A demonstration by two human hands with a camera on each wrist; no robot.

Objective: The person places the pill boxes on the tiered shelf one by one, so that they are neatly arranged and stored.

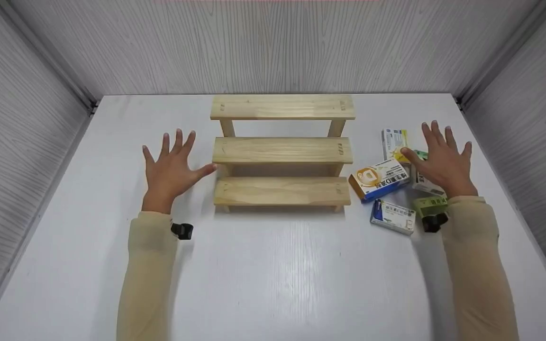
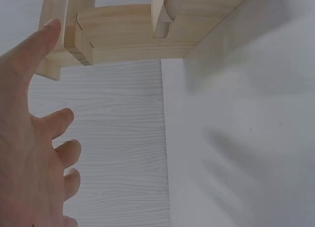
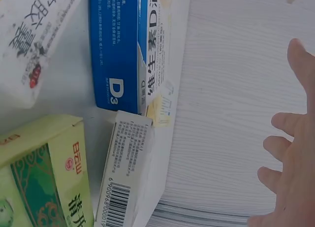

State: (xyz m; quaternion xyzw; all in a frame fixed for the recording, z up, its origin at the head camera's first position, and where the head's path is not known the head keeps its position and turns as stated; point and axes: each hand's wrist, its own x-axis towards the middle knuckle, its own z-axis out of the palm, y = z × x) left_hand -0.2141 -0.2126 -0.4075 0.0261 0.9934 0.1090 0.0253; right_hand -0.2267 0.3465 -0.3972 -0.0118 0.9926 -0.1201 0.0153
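Observation:
A three-step wooden rack (image 1: 282, 150) stands on the white table. Left of it, my left hand (image 1: 171, 173) has its fingers spread, the thumb beside the middle step; the left wrist view cannot settle contact. Over the medicine boxes on the right, my right hand (image 1: 443, 163) is also spread and holds nothing. Near it lie a blue-and-white vitamin D box (image 1: 381, 180) with an orange end, a white-and-yellow box (image 1: 395, 144), a blue-and-white box (image 1: 394, 217) and a green box (image 3: 47, 173). Partly hidden beneath the right hand is a white box with a barcode (image 3: 123, 173).
Grey wood-grain walls (image 1: 273, 47) enclose the white table (image 1: 273, 270) at the back and both sides. A small black device (image 1: 182, 231) sits at the left wrist, another black device (image 1: 434, 222) at the right.

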